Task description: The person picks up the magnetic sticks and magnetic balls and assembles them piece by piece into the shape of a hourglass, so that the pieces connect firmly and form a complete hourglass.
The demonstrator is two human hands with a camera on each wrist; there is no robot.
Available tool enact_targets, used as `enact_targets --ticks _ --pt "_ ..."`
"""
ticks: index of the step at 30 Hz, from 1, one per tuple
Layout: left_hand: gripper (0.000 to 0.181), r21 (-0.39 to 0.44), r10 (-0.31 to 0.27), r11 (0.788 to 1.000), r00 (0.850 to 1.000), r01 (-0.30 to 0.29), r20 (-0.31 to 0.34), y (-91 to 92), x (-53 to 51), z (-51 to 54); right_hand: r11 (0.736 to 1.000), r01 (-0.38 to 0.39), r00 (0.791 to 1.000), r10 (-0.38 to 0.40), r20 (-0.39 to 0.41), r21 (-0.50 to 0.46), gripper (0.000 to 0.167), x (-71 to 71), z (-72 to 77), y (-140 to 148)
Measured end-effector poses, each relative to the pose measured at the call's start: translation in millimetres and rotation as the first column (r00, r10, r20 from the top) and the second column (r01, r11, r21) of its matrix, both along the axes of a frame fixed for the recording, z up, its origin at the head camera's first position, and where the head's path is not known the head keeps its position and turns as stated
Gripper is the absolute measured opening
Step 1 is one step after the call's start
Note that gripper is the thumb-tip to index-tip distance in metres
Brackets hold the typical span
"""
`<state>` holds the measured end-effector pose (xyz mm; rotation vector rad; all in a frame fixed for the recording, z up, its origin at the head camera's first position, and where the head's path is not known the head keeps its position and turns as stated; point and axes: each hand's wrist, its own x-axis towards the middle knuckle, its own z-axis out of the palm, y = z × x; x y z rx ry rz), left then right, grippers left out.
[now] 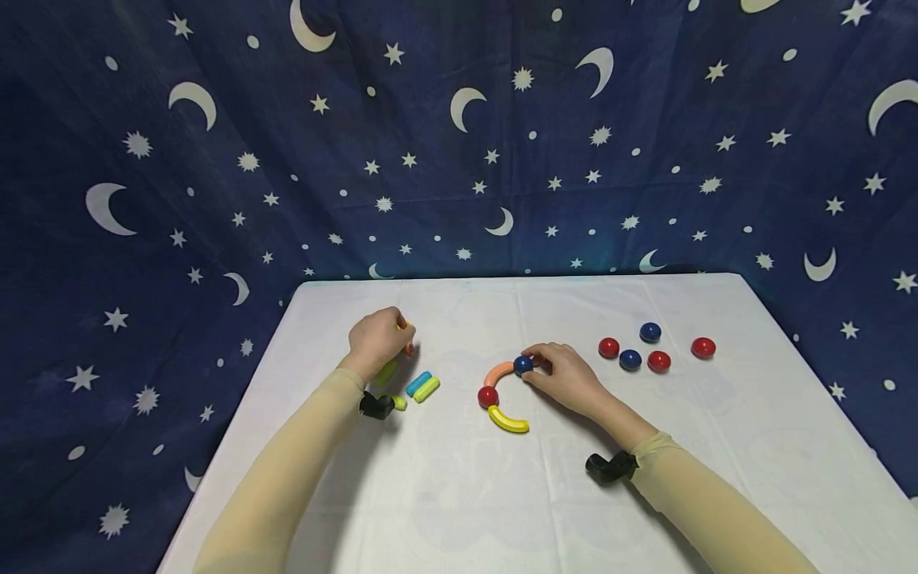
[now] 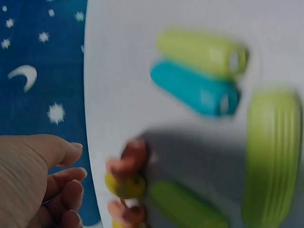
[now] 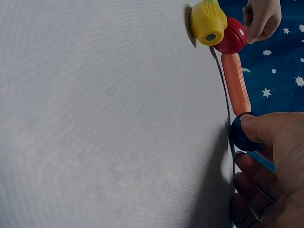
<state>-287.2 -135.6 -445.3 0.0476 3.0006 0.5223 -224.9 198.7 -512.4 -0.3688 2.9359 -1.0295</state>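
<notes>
Fingers of the right hand (image 1: 568,381) pinch a four-piece chain's (image 1: 488,397) blue ball (image 1: 523,365); left hand (image 1: 377,343) relaxed, empty; rods (image 1: 426,390) and balls (image 1: 659,362) unattached.

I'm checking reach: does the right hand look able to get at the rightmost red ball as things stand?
Probably yes, though the right hand is busy: it pinches a blue ball and would likely need to let go first. The rightmost red ball lies uncovered, apart from the other loose balls.

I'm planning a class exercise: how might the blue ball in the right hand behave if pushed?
The blue ball would probably roll, being round, though the touching orange piece might steady it. It seems stiff: the right hand pinches it without visible denting.
</notes>
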Motion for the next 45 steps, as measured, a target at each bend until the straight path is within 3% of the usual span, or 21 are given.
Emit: enact_targets --ticks 3,9,13,19,23,27,29,34,37,40,45 --pt "0.028 -0.092 -0.010 0.996 0.999 0.006 -0.037 -4.0 -3.6 -2.9 1.000 0.000 1.000 0.000 0.004 -0.001 0.037 0.1 -1.3 1.4" --pt "0.026 -0.235 -0.098 0.969 0.991 0.074 -0.091 4.7 -1.6 -16.1 1.000 0.004 1.000 -0.004 0.016 -0.009 0.038 0.6 -1.4 0.9" --pt "0.020 -0.249 -0.121 0.964 0.985 0.088 -0.123 11.6 0.8 -23.0 1.000 0.009 1.000 -0.009 0.024 -0.010 0.039 1.0 0.1 0.1" --pt "0.029 -0.320 -0.102 0.947 0.977 0.038 -0.186 10.6 2.9 -24.5 1.000 0.013 1.000 -0.013 0.026 0.005 0.039 -0.4 0.2 -0.5" --pt "0.030 -0.350 -0.162 0.932 0.973 0.097 -0.162 12.6 4.6 -24.1 1.000 0.015 1.000 -0.016 0.018 0.008 0.039 -1.2 -1.0 1.4" --pt "0.021 -0.296 -0.254 0.934 0.953 0.198 -0.163 15.2 5.9 -28.4 1.000 0.012 1.000 -0.012 0.020 -0.002 0.039 -0.6 -0.8 1.4" --pt "0.025 -0.276 -0.283 0.933 0.944 0.229 -0.172 14.5 6.0 -30.6 1.000 0.011 1.000 -0.011 0.022 -0.001 0.039 -0.4 -1.3 0.9" --pt "0.034 -0.246 -0.282 0.941 0.941 0.234 -0.185 6.1 4.9 -32.9 1.000 0.005 1.000 -0.005 0.027 0.002 0.039 -0.5 -0.9 -1.0" --pt "0.034 -0.184 -0.285 0.950 0.940 0.251 -0.189 -2.8 2.8 -34.4 1.000 0.007 1.000 -0.007 0.031 0.003 0.039 -0.7 0.0 -2.5" --pt "0.034 -0.093 -0.276 0.960 0.947 0.264 -0.163 -11.7 0.0 -35.8 1.000 0.008 0.999 -0.008 0.032 0.008 0.039 -0.9 0.1 -2.7" --pt "0.030 0.038 -0.209 0.977 0.976 0.212 -0.061 -21.0 -4.2 -37.2 1.000 0.011 0.999 -0.011 0.038 0.007 0.039 -0.4 -0.6 -0.6"
